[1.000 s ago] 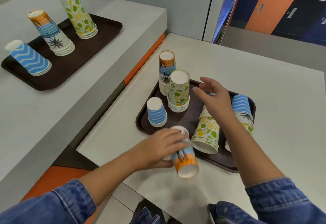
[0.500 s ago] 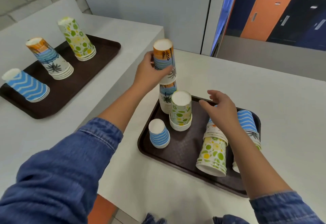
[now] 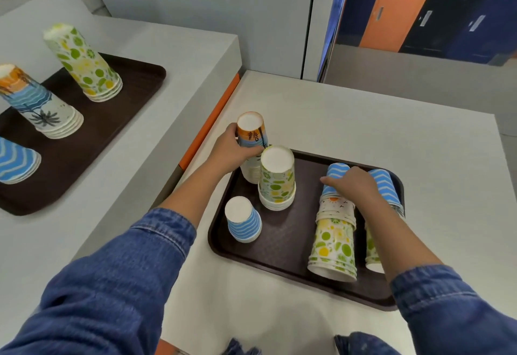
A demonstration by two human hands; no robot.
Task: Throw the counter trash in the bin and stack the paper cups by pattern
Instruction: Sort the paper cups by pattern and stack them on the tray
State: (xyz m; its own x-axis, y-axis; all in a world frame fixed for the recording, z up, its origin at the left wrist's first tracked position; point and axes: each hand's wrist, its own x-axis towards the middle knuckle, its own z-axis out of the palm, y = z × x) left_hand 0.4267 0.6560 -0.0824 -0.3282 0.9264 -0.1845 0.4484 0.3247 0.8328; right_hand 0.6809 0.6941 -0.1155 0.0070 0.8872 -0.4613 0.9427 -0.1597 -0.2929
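Observation:
A dark brown tray [image 3: 282, 245] on the near counter holds upside-down paper cups. My left hand [image 3: 232, 153] grips the palm-tree sunset cup stack [image 3: 251, 133] at the tray's far left corner. In front of it stands a citrus-pattern stack [image 3: 277, 181], and a single blue-wave cup [image 3: 243, 221] sits nearer me. My right hand [image 3: 352, 186] rests on top of a mixed stack [image 3: 334, 242], fingers closed around its top blue-wave cup [image 3: 335, 171]. A second mixed stack [image 3: 382, 184] stands just to the right, partly hidden by my forearm.
On the raised counter to the left, another brown tray [image 3: 92, 136] carries three sorted stacks: citrus [image 3: 84, 66], palm-tree sunset [image 3: 36, 105] and blue wave [image 3: 15, 161]. An orange strip [image 3: 212, 119] marks the step between counters. A grey wall stands behind.
My left hand carried the sunset cup from the tray's front up onto the sunset stack and pushed it down. My right hand shifted onto the blue-wave cup topping the mixed stack.

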